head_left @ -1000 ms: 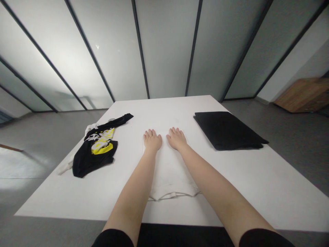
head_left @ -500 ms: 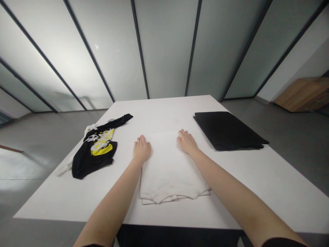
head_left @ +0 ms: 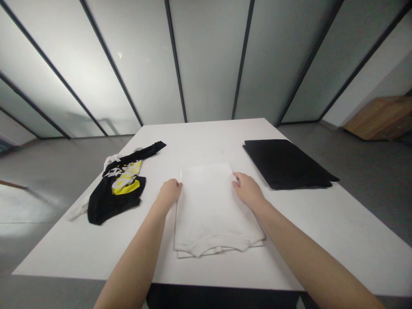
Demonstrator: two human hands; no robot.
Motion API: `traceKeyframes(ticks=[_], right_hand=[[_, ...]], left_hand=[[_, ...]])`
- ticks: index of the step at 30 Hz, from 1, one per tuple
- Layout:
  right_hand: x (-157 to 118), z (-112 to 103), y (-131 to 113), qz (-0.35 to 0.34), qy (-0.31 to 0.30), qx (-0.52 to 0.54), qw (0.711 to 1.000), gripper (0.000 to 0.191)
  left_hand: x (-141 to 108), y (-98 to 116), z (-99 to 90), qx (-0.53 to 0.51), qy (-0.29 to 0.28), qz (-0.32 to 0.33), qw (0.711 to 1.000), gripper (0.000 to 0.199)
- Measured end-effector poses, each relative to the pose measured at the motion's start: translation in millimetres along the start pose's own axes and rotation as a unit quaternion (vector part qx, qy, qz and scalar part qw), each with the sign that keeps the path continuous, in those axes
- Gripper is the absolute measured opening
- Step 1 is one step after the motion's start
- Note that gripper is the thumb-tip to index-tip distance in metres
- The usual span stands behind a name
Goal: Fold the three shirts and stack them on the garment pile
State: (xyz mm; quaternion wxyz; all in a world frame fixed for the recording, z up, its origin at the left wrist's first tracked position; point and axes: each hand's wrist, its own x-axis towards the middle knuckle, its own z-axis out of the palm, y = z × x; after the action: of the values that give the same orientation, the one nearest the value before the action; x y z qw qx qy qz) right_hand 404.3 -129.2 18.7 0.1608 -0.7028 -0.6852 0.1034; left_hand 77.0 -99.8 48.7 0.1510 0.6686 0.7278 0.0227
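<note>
A folded white shirt [head_left: 215,210] lies flat at the middle of the table, its neckline facing me and layered edges showing beneath the collar. My left hand [head_left: 170,192] is closed at the shirt's left edge, fingers curled and thumb against the cloth. On the opposite side my right hand [head_left: 248,189] grips the right edge between thumb and curled fingers. The fingertips under both edges are partly hidden.
On the left of the white table [head_left: 199,141] lies a rumpled black garment [head_left: 106,201] with a yellow and white print, over some white cloth [head_left: 77,210]. Folded black cloth [head_left: 286,163] lies on the right. Frosted glass panels [head_left: 209,60] stand behind the table.
Both hands have gone from lying flat with outstretched fingers near the shirt's far end to curling around its side edges, slightly closer to me. The shirt's far edge now shows more clearly.
</note>
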Motion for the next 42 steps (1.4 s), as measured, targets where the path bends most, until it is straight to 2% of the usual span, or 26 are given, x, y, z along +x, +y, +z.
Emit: traceKeyframes(ticks=[3, 6, 8, 10, 12, 14, 16, 19, 21, 22, 24, 27, 29, 33, 35, 37, 40, 42], right_hand=[[1, -12, 2, 0.04, -0.044, 0.029, 0.998, 0.041], [2, -22, 12, 0.056, -0.121, 0.063, 0.989, 0.026], [3, -26, 21, 0.087, -0.2, 0.103, 0.97, 0.028], [3, -29, 28, 0.119, -0.274, 0.137, 0.945, 0.036], [3, -30, 31, 0.127, -0.31, 0.157, 0.929, 0.037], [2, -30, 27, 0.11, -0.294, 0.164, 0.935, 0.033], [3, -28, 19, 0.083, -0.22, 0.157, 0.959, 0.027], [5, -24, 7, 0.08, -0.084, 0.162, 0.98, 0.016], [5, -24, 4, 0.094, -0.06, 0.199, 0.974, 0.013], [5, -24, 5, 0.1, -0.073, 0.218, 0.968, 0.014], [4, -28, 11, 0.109, -0.139, 0.252, 0.952, 0.018], [0, -37, 24, 0.131, -0.282, 0.268, 0.912, 0.025], [-3, -43, 32, 0.135, -0.371, 0.248, 0.885, 0.028], [-8, -52, 40, 0.123, -0.493, 0.234, 0.829, 0.035], [-10, -54, 41, 0.106, -0.528, 0.239, 0.808, 0.037], [-10, -54, 40, 0.095, -0.547, 0.229, 0.8, 0.039], [-10, -53, 39, 0.094, -0.549, 0.217, 0.802, 0.044], [-9, -51, 37, 0.103, -0.529, 0.219, 0.813, 0.048]], left_hand=[[-4, -6, -9.8, -0.065, -0.111, -0.013, 0.992, 0.041], [-10, -10, -16.2, -0.135, -0.217, -0.031, 0.966, 0.049], [-13, -11, -18.5, -0.137, -0.258, -0.03, 0.956, 0.053], [-14, -10, -19.1, -0.126, -0.264, -0.026, 0.956, 0.053], [-14, -9, -17.7, -0.119, -0.251, -0.016, 0.96, 0.05], [-11, -7, -14.2, -0.106, -0.225, 0.003, 0.969, 0.048], [-7, -5, -8.9, -0.076, -0.153, 0.024, 0.985, 0.045], [-1, 1, -0.5, -0.029, 0.013, 0.028, 0.999, 0.037], [2, 3, 2.6, -0.023, 0.072, 0.02, 0.997, 0.032], [3, 3, 2.9, -0.026, 0.077, 0.016, 0.997, 0.031], [3, 1, 0.6, -0.045, 0.042, 0.015, 0.998, 0.03], [-1, -7, -8.0, -0.096, -0.098, 0.028, 0.99, 0.034], [-6, -15, -15.1, -0.125, -0.194, 0.049, 0.972, 0.039], [-14, -29, -26.9, -0.144, -0.33, 0.112, 0.926, 0.052], [-17, -31, -30.1, -0.128, -0.381, 0.144, 0.904, 0.057], [-18, -30, -31.3, -0.105, -0.411, 0.167, 0.89, 0.06], [-18, -26, -30.4, -0.073, -0.421, 0.174, 0.887, 0.059], [-17, -24, -29.4, -0.06, -0.416, 0.172, 0.891, 0.059]])
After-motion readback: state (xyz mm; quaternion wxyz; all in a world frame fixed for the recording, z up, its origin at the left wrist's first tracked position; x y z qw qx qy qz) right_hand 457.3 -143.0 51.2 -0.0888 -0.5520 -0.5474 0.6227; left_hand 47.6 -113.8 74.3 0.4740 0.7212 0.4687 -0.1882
